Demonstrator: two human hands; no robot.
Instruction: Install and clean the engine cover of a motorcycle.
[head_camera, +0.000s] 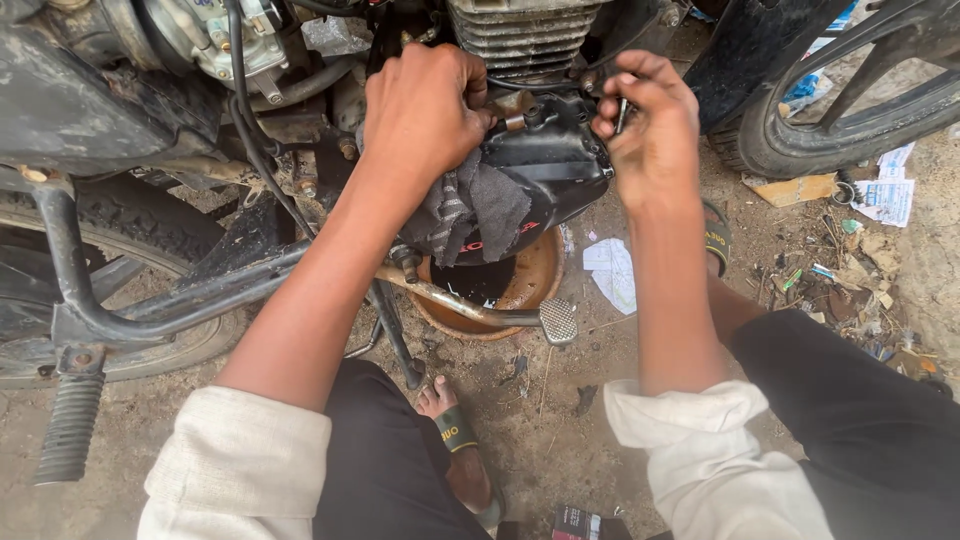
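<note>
Landmark: the black engine side cover (545, 165) of the motorcycle, which every place below is taken from.
Left hand (420, 110): it is pressing a grey rag (470, 205) against the upper left of the cover, its fingers curled together over the cloth; the rag is hanging down the cover's left face.
Right hand (650, 125): it is working at the cover's upper right edge, its fingers pinched together on a small dark metal piece (621, 113); what that piece is cannot be told.
Drain pan (505, 285): a rusty round pan is sitting on the ground directly below the cover, holding dark oil.
Foot pedal (557, 320): its bar is crossing just below the cover, over the pan's rim.
Doing it well: as a judgement, the rag hand is serving best by staying flat on the cover to steady it and catch drips, while the right hand is turning its piece squarely, without slanting.
Risk: oily fingers are likely to slip; a dropped piece would probably land in the pan below the cover.
Ground: paper scraps (610, 270) are lying right of the pan.
</note>
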